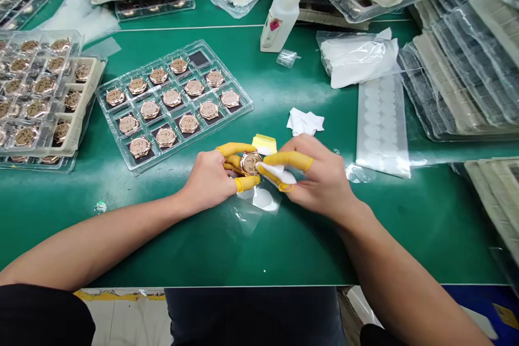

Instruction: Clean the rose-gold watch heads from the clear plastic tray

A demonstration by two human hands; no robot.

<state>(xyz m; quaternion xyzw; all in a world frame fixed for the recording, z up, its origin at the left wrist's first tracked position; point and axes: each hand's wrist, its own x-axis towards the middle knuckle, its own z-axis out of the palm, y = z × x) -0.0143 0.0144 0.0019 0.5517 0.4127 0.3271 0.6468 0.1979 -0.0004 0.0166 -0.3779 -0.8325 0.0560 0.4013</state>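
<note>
My left hand (213,175), with yellow finger cots, is closed round a rose-gold watch case (250,162) just above the green mat. My right hand (318,173), also in yellow cots, pinches a small white cloth (279,173) against the case's right side. A yellow-and-white pad (264,144) lies just behind the case. Clear film pieces with a round white sticker (263,198) lie under my hands. A clear tray (121,147) holding several more rose-gold cases sits to the upper left.
Stacked trays of cases (94,73) stand at the far left and along the back. A white bottle (283,15) stands behind. A sticker sheet (381,124), white wipes (305,121), a plastic bag (357,57) and empty tray stacks (466,75) fill the right.
</note>
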